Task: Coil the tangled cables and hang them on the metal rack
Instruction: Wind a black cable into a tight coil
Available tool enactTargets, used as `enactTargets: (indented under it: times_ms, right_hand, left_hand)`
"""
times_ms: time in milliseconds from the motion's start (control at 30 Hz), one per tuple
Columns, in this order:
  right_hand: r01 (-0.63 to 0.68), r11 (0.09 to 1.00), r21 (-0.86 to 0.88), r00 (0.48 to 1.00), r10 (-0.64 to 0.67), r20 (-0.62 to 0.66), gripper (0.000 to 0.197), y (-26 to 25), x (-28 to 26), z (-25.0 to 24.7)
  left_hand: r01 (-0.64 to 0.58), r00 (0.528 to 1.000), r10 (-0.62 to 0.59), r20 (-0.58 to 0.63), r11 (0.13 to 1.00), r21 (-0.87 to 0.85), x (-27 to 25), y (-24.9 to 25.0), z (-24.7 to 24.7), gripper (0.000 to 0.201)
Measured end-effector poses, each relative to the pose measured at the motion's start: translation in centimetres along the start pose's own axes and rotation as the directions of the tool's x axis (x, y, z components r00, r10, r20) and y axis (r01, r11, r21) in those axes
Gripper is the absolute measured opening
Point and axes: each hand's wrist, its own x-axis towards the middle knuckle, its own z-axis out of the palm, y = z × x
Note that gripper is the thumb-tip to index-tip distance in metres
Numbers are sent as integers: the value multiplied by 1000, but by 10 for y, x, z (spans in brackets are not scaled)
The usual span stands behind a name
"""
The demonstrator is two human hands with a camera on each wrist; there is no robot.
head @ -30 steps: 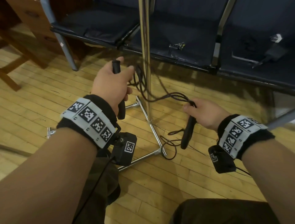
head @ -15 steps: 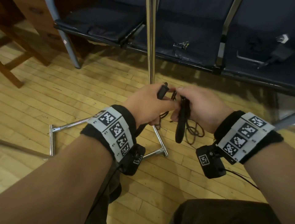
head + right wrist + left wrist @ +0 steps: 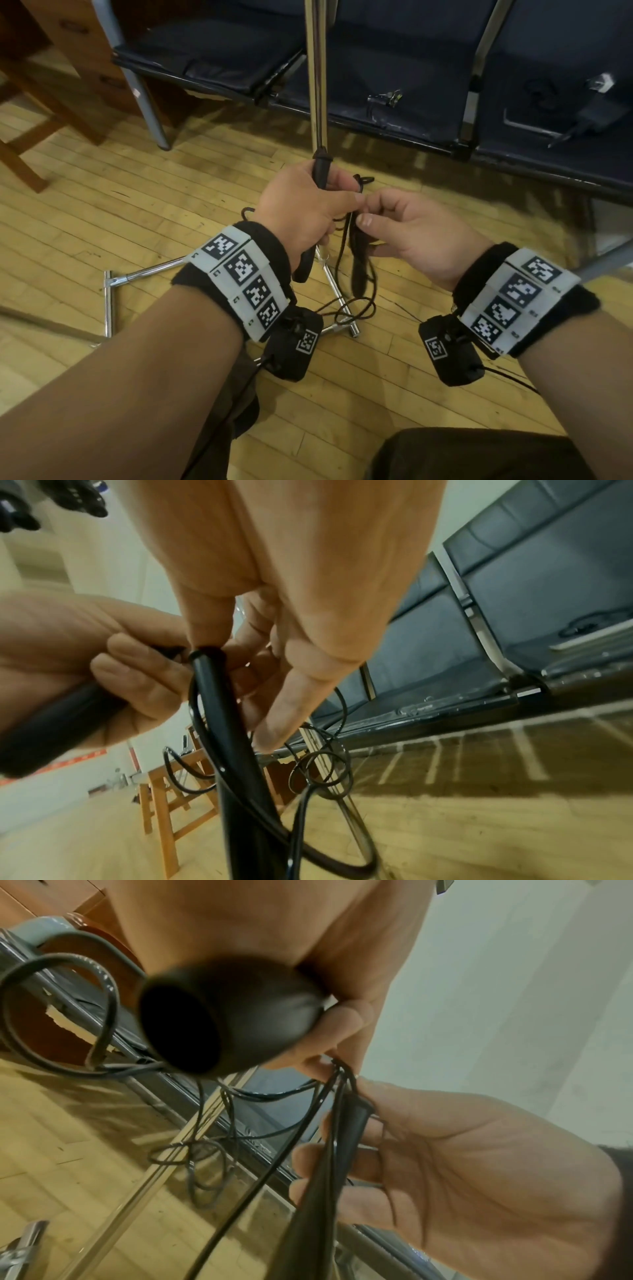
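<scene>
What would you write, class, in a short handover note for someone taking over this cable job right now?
Left hand: grips one black handle upright in its fist.
Right hand: holds the second handle, which hangs down, with strands of the thin cable at its fingers.
The hands meet in front of the rack pole; cable loops dangle toward the rack base on the floor.
Done: both handles gathered.
Left: finish a tidy coil, then hang it on the rack.
</scene>
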Motion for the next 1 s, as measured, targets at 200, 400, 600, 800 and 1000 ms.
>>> enactTargets:
  times_ms: [200, 400, 600, 800, 1000]
  right_hand:
    - [44, 950, -308, 998, -59, -39, 16, -6, 1, 5]
    - [63, 946, -317, 997, -45, 65, 17, -5, 1, 2]
    - [31, 996, -85, 999, -33, -19, 14, -4, 3, 2]
    - [50, 987, -150, 976, -81, -204, 13, 1, 9, -1]
    - [40, 999, 15, 897, -29, -442, 20, 0, 8, -11]
  left_hand:
    - [34, 999, -34, 4, 999, 1, 0, 1, 0, 13]
    - [39, 999, -38, 10, 999, -31, 1, 3, -5, 11]
    - [-3, 979, -3, 202, 1000, 27, -2, -2, -6, 18]
    - [-28, 990, -12, 139, 959, 282, -2, -5, -12, 28]
    - [46, 993, -100, 70, 841, 539, 2, -9, -20, 29]
